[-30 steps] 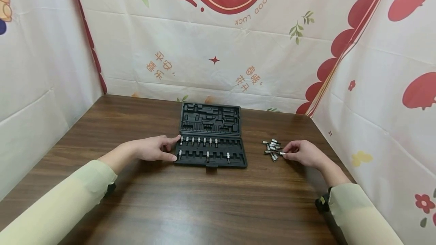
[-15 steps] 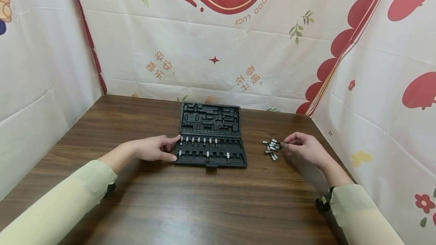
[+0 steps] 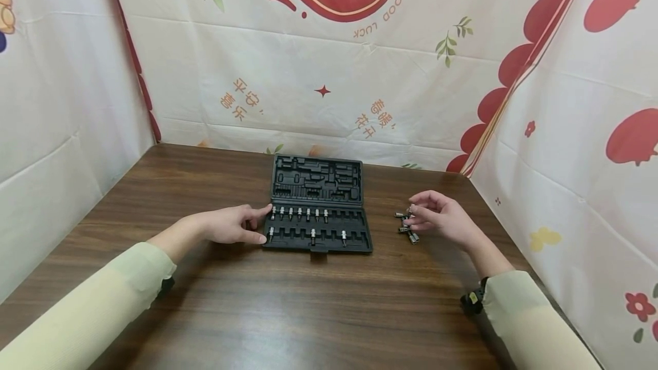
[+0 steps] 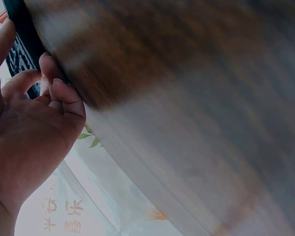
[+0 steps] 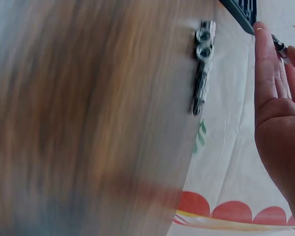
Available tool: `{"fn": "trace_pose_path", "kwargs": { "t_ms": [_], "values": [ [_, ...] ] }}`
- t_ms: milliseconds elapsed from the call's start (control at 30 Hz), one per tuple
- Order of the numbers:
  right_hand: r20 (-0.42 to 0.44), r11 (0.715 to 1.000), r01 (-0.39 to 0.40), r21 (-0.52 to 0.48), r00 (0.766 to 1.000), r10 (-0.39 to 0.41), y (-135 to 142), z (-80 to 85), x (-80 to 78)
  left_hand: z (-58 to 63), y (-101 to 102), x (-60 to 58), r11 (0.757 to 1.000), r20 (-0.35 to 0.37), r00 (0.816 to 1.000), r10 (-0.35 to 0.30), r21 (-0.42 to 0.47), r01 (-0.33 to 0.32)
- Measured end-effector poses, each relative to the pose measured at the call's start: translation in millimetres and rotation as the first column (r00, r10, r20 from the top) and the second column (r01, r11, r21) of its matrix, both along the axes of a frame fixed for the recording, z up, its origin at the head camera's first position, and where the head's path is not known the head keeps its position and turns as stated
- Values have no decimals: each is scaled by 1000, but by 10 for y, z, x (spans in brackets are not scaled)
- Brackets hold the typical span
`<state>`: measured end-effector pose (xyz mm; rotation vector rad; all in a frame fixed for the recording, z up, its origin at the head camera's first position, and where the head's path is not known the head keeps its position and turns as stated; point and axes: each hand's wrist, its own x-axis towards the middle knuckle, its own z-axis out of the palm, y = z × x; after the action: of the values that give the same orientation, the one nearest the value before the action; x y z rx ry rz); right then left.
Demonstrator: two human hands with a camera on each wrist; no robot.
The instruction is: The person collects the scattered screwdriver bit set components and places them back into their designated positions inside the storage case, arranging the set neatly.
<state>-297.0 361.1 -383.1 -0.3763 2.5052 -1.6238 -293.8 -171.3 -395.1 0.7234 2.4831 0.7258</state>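
Note:
A black socket case point(image 3: 321, 187) lies unfolded on the wooden table, its lid toward the back. Several silver-and-black bit sockets point(image 3: 313, 236) sit in its lower half, in two rows of slots. My left hand point(image 3: 228, 224) rests thumb and index finger on the case's left edge, its other fingers curled in the left wrist view. My right hand point(image 3: 444, 222) pinches one bit socket point(image 5: 280, 46) between thumb and fingers, above a small pile of loose bit sockets point(image 3: 403, 230) right of the case. The hand hides part of this pile.
Patterned cloth point(image 3: 308, 61) hangs behind the brown table point(image 3: 308, 301) and along both sides. Bare slots point(image 3: 349, 214) show at the right of the case's back row, and more lie between the sockets in the front row.
My right hand has lifted a bit socket from the pile's right side and moved left over the pile with it. The left hand and the case stay where they were.

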Motion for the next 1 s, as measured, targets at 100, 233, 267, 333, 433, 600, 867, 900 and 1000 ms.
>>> {"fn": "trace_pose_path", "kwargs": {
  "t_ms": [100, 233, 267, 333, 433, 600, 867, 900, 1000],
  "values": [
    [16, 1000, -13, -4, 1000, 13, -70, -14, -8, -3, 1, -2, 1000, -3, 1000, -1, -3, 1],
    [33, 999, -36, 12, 999, 36, -181, -17, -25, -2, 3, -6, 1000, -6, 1000, -4, -4, 4],
    [34, 999, -39, 16, 999, 38, -214, -20, -36, -2, 3, -7, 1000, -7, 1000, -4, -5, 4],
    [23, 998, -40, 45, 999, 39, -285, -24, -63, -3, 3, -10, 1000, -11, 1000, -5, -7, 5],
    [-15, 992, -38, 119, 999, 40, -399, -32, -112, -5, 4, -13, 1000, -14, 1000, -3, -9, 3],
    [-35, 981, -37, 189, 998, 44, -594, -37, -184, -8, 7, -20, 1000, -12, 1000, -3, -13, 3],
    [-35, 971, -68, 229, 996, 78, -929, -59, -347, 2, 6, -16, 1000, -15, 1000, -8, -19, 7],
    [-35, 970, -70, 235, 996, 80, -973, -66, -363, 0, 6, -16, 1000, -15, 1000, -8, -16, 8],
    [-29, 966, -86, 244, 995, 96, -1102, -92, -404, -7, 2, -14, 1000, -18, 1000, -8, -10, 8]
  ]
}}
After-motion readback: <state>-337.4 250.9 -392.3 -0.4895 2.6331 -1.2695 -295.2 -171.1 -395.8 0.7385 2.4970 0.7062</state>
